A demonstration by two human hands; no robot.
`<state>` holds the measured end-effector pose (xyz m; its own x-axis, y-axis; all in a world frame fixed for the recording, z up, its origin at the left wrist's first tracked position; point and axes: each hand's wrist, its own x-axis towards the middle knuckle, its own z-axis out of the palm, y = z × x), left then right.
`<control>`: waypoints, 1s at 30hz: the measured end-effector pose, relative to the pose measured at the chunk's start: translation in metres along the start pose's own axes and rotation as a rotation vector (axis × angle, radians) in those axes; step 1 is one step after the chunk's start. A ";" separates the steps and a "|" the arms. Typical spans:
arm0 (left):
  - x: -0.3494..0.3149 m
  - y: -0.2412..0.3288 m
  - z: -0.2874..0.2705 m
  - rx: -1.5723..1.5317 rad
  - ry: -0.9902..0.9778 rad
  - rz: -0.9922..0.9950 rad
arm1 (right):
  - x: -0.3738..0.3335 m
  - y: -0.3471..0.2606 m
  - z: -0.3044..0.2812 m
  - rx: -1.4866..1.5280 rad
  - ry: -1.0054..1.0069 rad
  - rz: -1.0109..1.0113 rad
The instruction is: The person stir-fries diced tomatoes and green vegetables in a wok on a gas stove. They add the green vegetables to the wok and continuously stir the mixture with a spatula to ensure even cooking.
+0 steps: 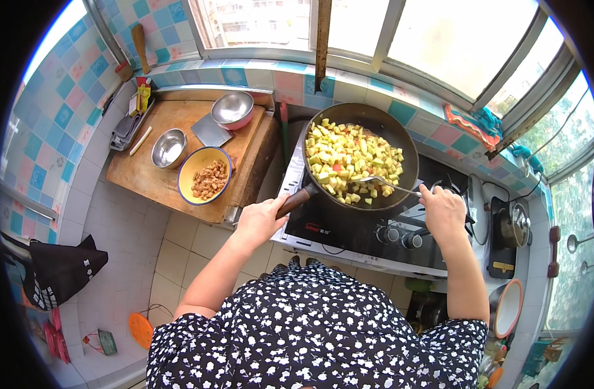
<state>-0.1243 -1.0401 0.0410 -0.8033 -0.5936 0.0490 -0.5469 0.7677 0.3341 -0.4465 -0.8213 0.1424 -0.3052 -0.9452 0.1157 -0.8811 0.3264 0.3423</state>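
Observation:
A dark frying pan (400, 139) sits on the gas stove, holding many small pale-green and yellow cubes of diced vegetable (355, 159) with some reddish bits. My left hand (260, 223) is closed round the pan's brown handle (297, 200). On the right, my right hand (444, 209) grips the end of a metal spatula (400, 188), whose blade lies among the cubes near the pan's front. Part of that blade is hidden by the food.
Left of the stove, a wooden board (138, 170) bears a yellow bowl (188, 170) of browned meat pieces, a steel bowl (169, 148), a pink-sided metal bowl (232, 110) and a cleaver (209, 131). A lidded pot (512, 223) stands right of the stove (336, 227). Windows run behind.

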 end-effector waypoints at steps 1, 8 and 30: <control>0.000 0.001 0.000 0.004 0.008 -0.004 | 0.002 -0.002 0.006 -0.003 0.026 0.012; -0.001 0.004 0.000 0.021 -0.001 -0.019 | 0.004 0.015 -0.011 0.100 -0.052 0.023; -0.005 0.004 0.005 0.019 0.086 0.000 | -0.017 0.061 -0.071 0.136 -0.097 0.008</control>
<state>-0.1237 -1.0332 0.0374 -0.7803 -0.6117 0.1302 -0.5522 0.7716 0.3159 -0.4693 -0.7859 0.2278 -0.3400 -0.9401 0.0254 -0.9173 0.3375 0.2113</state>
